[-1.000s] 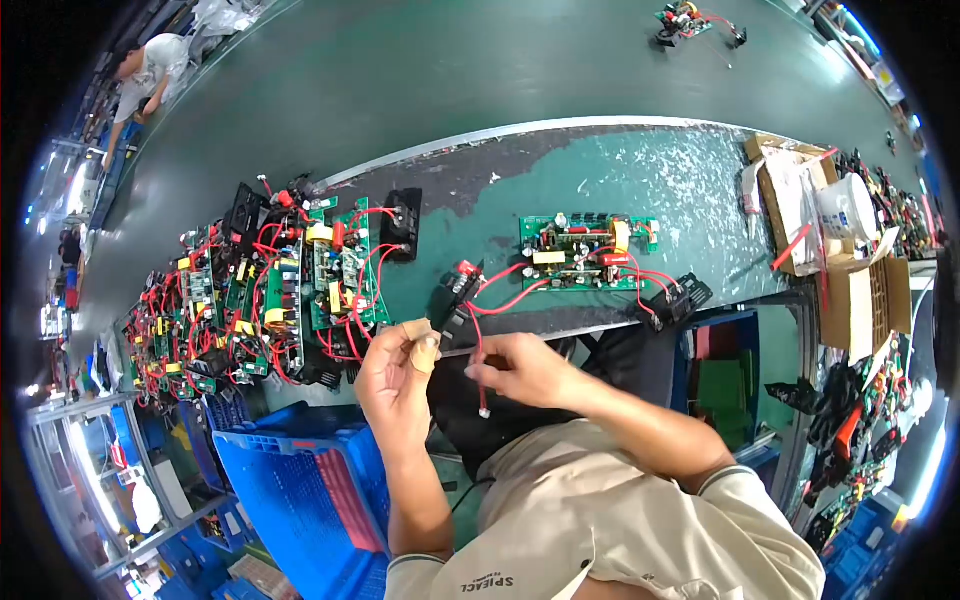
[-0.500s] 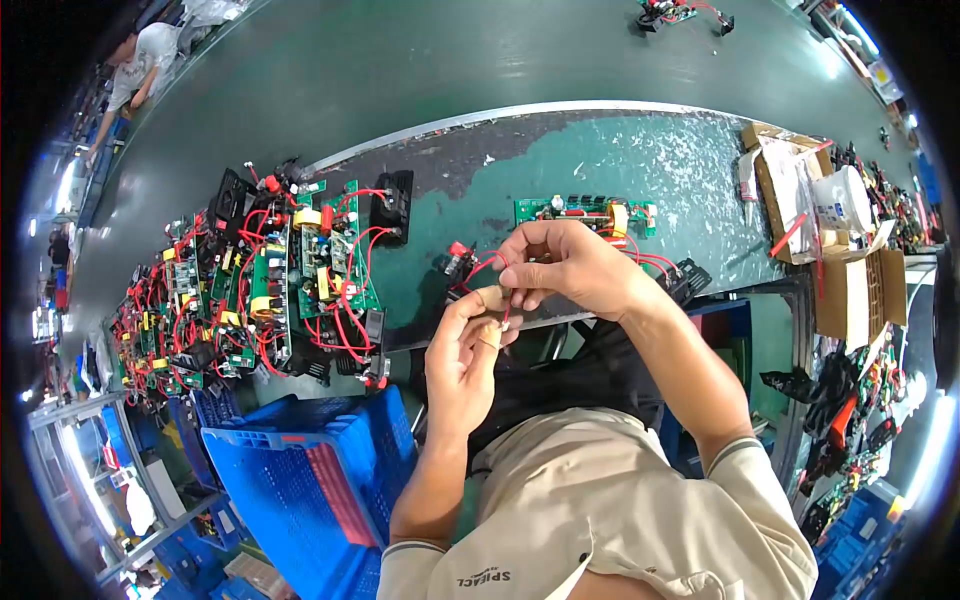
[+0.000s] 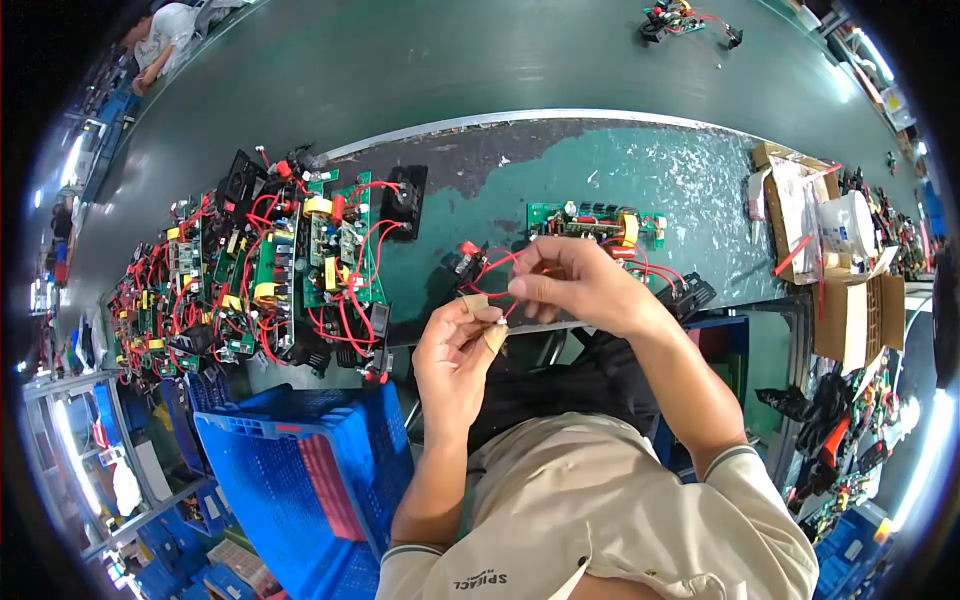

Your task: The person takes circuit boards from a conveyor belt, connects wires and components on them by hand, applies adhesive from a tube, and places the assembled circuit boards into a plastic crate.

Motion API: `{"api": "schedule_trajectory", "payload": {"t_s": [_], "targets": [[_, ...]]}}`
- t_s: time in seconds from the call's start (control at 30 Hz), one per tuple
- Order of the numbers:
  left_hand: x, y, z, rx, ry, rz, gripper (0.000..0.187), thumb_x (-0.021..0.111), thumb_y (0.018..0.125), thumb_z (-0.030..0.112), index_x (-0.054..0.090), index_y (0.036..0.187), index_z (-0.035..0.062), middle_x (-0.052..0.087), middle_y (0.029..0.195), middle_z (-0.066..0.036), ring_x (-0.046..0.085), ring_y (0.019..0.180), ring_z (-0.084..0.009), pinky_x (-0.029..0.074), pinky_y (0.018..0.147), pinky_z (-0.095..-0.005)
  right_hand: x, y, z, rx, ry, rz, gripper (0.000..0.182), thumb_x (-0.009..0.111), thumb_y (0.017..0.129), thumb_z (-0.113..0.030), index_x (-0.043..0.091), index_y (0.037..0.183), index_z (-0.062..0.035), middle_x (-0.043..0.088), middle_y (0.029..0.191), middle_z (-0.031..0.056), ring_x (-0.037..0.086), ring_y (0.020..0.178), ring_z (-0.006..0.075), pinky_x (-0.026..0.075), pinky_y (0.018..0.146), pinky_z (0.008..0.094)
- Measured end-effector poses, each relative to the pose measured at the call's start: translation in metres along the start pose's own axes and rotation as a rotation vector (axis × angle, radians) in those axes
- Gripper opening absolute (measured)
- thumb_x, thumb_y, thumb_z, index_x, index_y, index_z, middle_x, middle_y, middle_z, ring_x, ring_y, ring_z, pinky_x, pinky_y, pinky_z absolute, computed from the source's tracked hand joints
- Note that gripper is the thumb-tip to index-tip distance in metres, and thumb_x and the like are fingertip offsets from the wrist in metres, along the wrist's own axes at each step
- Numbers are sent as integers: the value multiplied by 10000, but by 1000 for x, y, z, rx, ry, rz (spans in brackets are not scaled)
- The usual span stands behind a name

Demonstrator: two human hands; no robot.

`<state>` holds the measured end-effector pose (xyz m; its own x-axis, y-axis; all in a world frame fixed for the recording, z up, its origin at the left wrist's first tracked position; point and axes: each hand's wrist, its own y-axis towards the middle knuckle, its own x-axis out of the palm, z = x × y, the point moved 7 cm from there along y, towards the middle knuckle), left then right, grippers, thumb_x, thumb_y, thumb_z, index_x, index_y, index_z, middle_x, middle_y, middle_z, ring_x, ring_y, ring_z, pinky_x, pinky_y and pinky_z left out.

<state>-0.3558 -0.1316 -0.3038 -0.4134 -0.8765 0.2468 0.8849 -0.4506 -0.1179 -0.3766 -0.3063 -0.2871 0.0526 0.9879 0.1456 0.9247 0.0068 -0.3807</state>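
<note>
In the head view, my left hand (image 3: 450, 360), with tan covers on the thumb and index fingertips, pinches the end of a thin red wire, where a small whitish tip shows. My right hand (image 3: 585, 285) is just above and to the right, its thumb and index finger closed on red wire (image 3: 500, 262). Behind it on the bench lies a green circuit board (image 3: 548, 216) with a yellow-wrapped transformer (image 3: 628, 230). Red wires run from the board to a black end panel (image 3: 692, 295) at the right. A black part with a red piece (image 3: 468, 258) sits to the left of my fingers.
Many wired circuit boards (image 3: 270, 260) crowd the bench's left. A blue crate (image 3: 290, 480) stands below them. Cardboard boxes (image 3: 840, 320) and a white roll (image 3: 845, 225) are at the right. Another wired board (image 3: 685, 22) lies on the green belt (image 3: 480, 60). Someone (image 3: 165, 35) works far left.
My hands have drawn slightly apart, showing more red wire between them. The view has shifted a little. The other person's arm at the far left has pulled in.
</note>
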Motion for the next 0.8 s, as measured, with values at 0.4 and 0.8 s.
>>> {"api": "schedule_trajectory", "payload": {"t_s": [0.4, 0.8], "targets": [[16, 2, 1, 156, 173, 23, 441, 711, 860, -107, 597, 1270, 5, 665, 1107, -92, 669, 958, -137, 563, 837, -265, -6, -17, 3, -9, -169, 47, 112, 683, 974, -80, 673, 1023, 21, 703, 853, 43, 673, 763, 107, 558, 702, 272], [44, 150, 37, -15, 965, -440, 305, 682, 849, 62, 695, 1150, 11, 763, 1021, -154, 738, 919, -220, 558, 820, -332, -33, 7, -57, -617, -1062, 254, 107, 698, 894, -65, 665, 979, -11, 675, 901, 150, 671, 827, 371, 538, 725, 440]]}}
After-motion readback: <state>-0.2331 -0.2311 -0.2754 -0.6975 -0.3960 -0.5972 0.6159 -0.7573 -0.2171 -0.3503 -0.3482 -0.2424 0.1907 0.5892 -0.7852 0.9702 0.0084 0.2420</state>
